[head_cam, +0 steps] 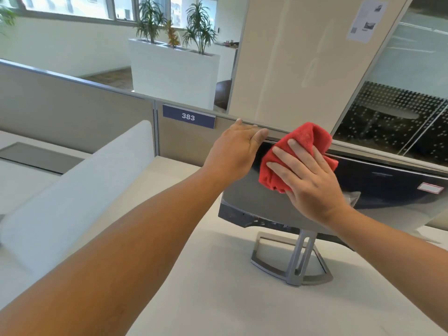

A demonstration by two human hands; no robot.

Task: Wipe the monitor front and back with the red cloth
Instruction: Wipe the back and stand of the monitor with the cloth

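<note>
The monitor (378,180) stands on its gray stand (298,260) on the white desk (218,299), close to the low wall with the blue 383 sign (188,116). The side we see has a small white sticker (430,187) on it. The left hand (232,151) holds the monitor's top corner, fingers bent over the top edge, while the right hand (308,178) lies flat with straight fingers on the red cloth (308,137), pushing the bunched cloth against the monitor near that same corner.

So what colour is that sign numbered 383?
The sign is dark blue with white digits; the head view shows it.
</note>
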